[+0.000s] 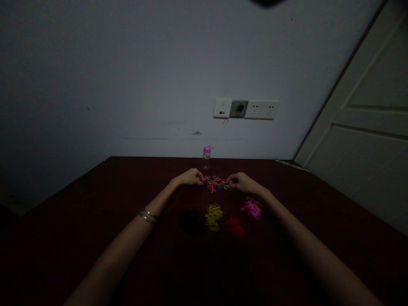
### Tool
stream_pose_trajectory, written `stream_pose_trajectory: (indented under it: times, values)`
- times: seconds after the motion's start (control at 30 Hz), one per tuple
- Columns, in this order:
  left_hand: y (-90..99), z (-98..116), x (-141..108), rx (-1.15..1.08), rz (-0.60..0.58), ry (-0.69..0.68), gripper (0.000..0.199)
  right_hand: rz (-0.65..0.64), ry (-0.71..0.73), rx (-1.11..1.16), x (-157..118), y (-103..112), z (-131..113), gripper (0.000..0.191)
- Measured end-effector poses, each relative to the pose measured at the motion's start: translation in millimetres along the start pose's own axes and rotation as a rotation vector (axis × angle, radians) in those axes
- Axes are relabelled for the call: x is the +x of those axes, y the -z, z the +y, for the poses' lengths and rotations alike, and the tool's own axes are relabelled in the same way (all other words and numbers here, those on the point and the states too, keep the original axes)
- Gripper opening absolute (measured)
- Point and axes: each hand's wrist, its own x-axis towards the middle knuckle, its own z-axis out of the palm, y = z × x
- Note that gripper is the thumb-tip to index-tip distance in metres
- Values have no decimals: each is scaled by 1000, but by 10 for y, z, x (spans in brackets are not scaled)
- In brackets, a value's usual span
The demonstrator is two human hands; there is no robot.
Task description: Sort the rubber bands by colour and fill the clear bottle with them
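A person seated or standing at a dark reddish table [95, 191] reaches both arms toward a mixed pile of colorful bands [216, 183] in dim light. The left hand [192, 177], bracelets [147, 217] at its wrist, curls its fingers at the pile's left edge; the right hand [242, 182] bends its fingertips to the right edge. Whether either hand grips a band cannot be told. Nearer the person lie a yellow pile [213, 216], a red pile [234, 227] just beside it, and, beneath the right forearm's inner side, a pink pile [252, 207]. A dark patch left of the yellow is too dim to identify. Behind the mixed pile, a clear bottle [206, 163] with a pink lid stands upright near the wall [153, 85], below white sockets [262, 110].
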Motion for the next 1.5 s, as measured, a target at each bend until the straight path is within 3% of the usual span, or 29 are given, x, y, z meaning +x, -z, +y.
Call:
stream_pose_trajectory:
  times: [0.17, 0.37, 0.6, 0.8, 0.97, 1.2, 1.5]
  values:
    - [-43, 14, -4, 79, -52, -6, 17, -34, 73, -43, 46, -150, -20, 25]
    - [-38, 55, -24, 117, -53, -19, 13, 46, 71, -209, 55, -258, -29, 24]
    - [-109, 197, -42, 35, 8, -86, 22, 73, 98, -287, 19, -268, -73, 20]
    - [-305, 248, 25, 85, -32, -152, 25, 112, 106, -150, 57, -218, 18, 17]
    - [-340, 272, 45, 131, 32, -132, 22, 114, 99, 31, 17, -42, -5, 21]
    - [-349, 418, 9, 246, 189, -3, 22, 60, 27, 249, -37, 88, 17, 25]
    - [-454, 585, -8, 504, 72, -121, 21, 9, -5, 275, -43, 141, 6, 26]
